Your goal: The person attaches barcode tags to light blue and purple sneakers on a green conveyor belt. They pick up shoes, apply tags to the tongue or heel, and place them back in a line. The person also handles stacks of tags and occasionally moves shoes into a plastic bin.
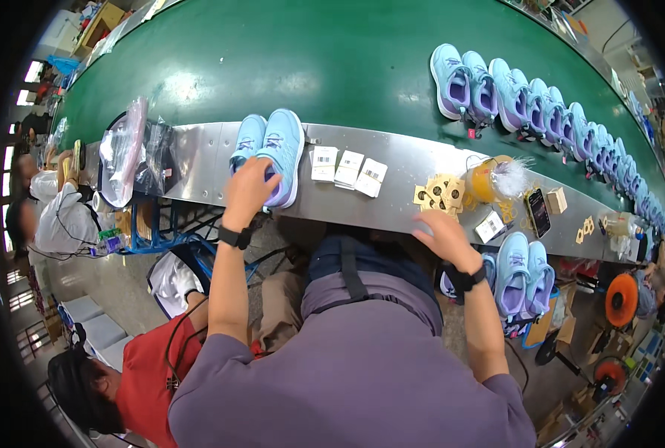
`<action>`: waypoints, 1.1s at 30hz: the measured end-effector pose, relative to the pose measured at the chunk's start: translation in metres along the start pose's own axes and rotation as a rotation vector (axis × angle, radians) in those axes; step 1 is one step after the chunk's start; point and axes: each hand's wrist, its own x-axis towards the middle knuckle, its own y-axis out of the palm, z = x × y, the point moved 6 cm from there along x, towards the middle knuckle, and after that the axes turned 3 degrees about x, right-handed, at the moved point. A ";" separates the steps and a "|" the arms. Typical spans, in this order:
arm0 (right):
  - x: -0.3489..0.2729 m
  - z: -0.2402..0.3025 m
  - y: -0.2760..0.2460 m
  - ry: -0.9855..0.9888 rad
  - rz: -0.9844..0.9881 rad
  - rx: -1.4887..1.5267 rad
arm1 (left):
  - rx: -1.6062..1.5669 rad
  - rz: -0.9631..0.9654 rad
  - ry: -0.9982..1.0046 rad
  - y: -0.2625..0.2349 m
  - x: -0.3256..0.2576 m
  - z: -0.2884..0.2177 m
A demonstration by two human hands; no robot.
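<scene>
A pair of light blue sneakers (285,134) with lavender lining stands on the metal ledge, toes pointing away from me. My left hand (249,196) is closed at the openings of the pair, its fingers bent over the collars; the fingertips are partly hidden. Over the front edge of the ledge, my right hand (449,240) hangs open and holds nothing, thumb apart from the fingers. Just beyond it lies a pile of small tan tags (441,194) with dark round marks. Between the hands sit several stacks of white barcode labels (349,169).
A long row of matching sneakers (511,97) runs along the green belt (310,60). At right are a yellow tub (483,184), a phone (538,212) and more sneakers (513,275) below the ledge. Plastic bags (132,153) lie left; a person in red (150,366) is close by.
</scene>
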 end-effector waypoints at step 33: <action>0.142 0.009 0.085 -0.022 -0.232 -0.187 | -0.204 0.308 -0.309 0.164 0.038 -0.017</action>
